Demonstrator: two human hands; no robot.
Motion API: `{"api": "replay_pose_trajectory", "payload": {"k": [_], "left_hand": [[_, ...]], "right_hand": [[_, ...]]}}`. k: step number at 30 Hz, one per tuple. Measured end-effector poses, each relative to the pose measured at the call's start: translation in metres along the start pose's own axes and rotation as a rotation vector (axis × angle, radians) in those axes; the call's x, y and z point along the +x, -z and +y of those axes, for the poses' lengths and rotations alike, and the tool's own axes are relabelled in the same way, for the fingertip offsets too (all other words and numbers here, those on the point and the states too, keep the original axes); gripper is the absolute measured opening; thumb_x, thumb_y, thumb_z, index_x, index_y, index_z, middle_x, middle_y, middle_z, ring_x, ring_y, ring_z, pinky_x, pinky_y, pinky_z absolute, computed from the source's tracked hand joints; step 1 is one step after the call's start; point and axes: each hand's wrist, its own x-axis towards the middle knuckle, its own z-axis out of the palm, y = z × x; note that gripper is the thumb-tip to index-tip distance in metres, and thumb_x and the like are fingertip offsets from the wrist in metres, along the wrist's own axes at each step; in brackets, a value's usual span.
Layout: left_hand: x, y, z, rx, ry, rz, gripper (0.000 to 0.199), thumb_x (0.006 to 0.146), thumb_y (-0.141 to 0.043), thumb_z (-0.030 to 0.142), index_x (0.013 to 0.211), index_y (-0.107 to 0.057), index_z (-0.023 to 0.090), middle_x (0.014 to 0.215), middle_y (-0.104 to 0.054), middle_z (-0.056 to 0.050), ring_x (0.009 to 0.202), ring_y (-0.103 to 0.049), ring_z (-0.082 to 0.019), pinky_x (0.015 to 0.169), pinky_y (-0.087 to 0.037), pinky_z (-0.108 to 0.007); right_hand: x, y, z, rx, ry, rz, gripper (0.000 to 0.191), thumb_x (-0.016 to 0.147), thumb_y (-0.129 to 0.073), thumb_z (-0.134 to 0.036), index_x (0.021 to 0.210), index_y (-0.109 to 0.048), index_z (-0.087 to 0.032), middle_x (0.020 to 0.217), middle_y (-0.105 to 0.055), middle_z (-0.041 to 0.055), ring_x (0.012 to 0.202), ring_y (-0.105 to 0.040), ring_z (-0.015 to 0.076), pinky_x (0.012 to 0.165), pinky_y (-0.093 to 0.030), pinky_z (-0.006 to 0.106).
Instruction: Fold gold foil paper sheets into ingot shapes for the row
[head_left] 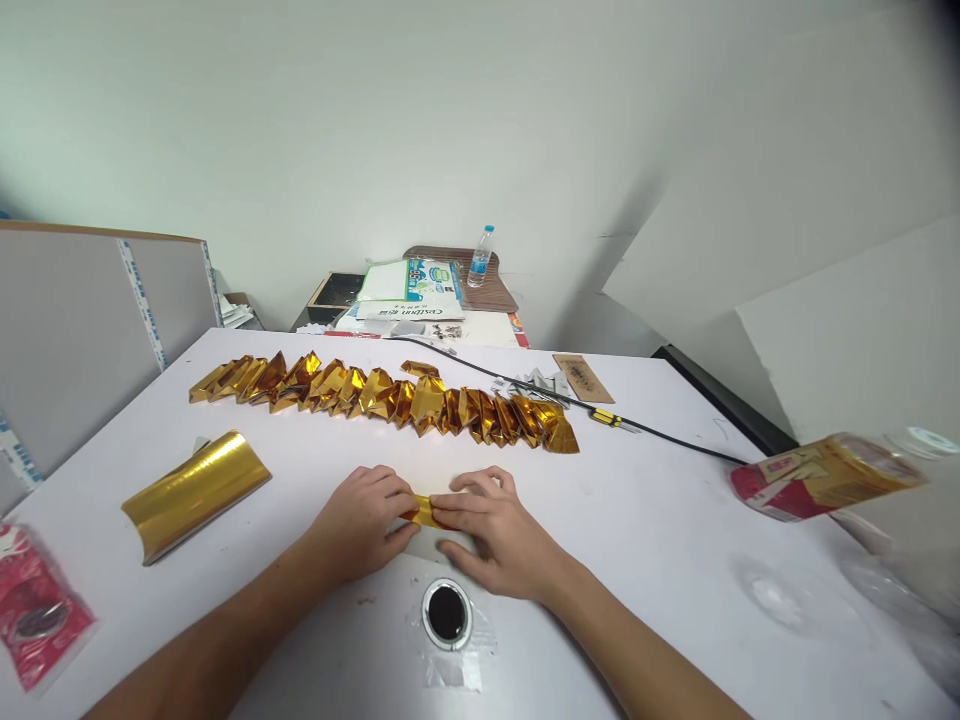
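A small folded piece of gold foil paper (pixel 424 511) lies in front of me on a pale sheet on the table. My left hand (pixel 367 522) is closed over its left end, thumb below and fingers above. From the other side, the fingers of my right hand (pixel 491 530) press on the right end, with the thumb lower down, apart from the foil. Parts of the foil are hidden under my fingers. Just below my hands, a round black container with a silver rim (pixel 448 614) is taped to the table.
Behind my hands runs a long row of folded gold foil pieces (pixel 379 395). A gold foil stack (pixel 196 490) and a pink plastic packet (pixel 37 610) lie left. A black cable (pixel 675 440) crosses toward a tilted bottle (pixel 825 475) at right. A water bottle (pixel 481 258) stands behind.
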Motion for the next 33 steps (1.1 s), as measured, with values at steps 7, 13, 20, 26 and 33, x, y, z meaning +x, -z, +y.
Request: {"api": "replay_pose_trajectory", "payload": {"k": [7,13,20,26,33], "left_hand": [[-0.005,0.004,-0.006,0.022,0.010,0.038,0.006,0.090,-0.072,0.022,0.092,-0.076,0.025,0.104,-0.080,0.004,0.102,-0.070,-0.024,0.089,-0.051,-0.042],[-0.004,0.000,-0.002,0.077,-0.018,0.170,0.015,0.093,-0.058,0.016,0.087,-0.071,0.019,0.087,-0.077,-0.004,0.100,-0.072,-0.027,0.095,-0.057,-0.048],[-0.001,-0.001,0.008,-0.058,-0.196,0.006,0.030,0.086,-0.054,0.007,0.111,-0.064,0.020,0.124,-0.071,-0.009,0.128,-0.062,-0.027,0.109,-0.055,-0.046],[0.003,0.003,0.007,-0.055,-0.248,-0.018,0.032,0.082,-0.049,-0.001,0.098,-0.065,0.021,0.091,-0.067,-0.005,0.095,-0.063,-0.023,0.087,-0.057,-0.038],[0.002,-0.002,0.006,-0.031,-0.193,0.031,0.036,0.088,-0.046,0.002,0.112,-0.066,0.021,0.117,-0.068,-0.010,0.104,-0.065,-0.024,0.091,-0.055,-0.040]], "right_hand": [[-0.007,0.015,0.011,-0.031,-0.051,0.040,0.029,0.100,-0.066,-0.035,0.074,-0.079,-0.030,0.092,-0.081,-0.0029,0.104,-0.062,0.0236,0.111,-0.022,0.055],[0.000,0.006,0.023,-0.291,-0.062,0.081,0.017,0.101,-0.065,-0.038,0.100,-0.080,-0.028,0.111,-0.079,0.0037,0.119,-0.056,0.0298,0.114,-0.014,0.059],[0.011,-0.003,0.020,-0.360,-0.127,0.085,0.025,0.103,-0.055,-0.024,0.119,-0.074,-0.024,0.131,-0.069,0.0093,0.121,-0.053,0.0288,0.104,-0.027,0.052],[0.017,-0.003,-0.002,-0.191,-0.015,-0.047,0.020,0.096,-0.065,-0.037,0.106,-0.075,-0.022,0.106,-0.076,0.0033,0.109,-0.059,0.0224,0.093,-0.031,0.044],[0.014,-0.004,0.002,-0.193,-0.009,0.043,0.022,0.096,-0.068,-0.044,0.106,-0.075,-0.025,0.133,-0.070,0.0035,0.127,-0.052,0.0272,0.099,-0.029,0.047]]}}
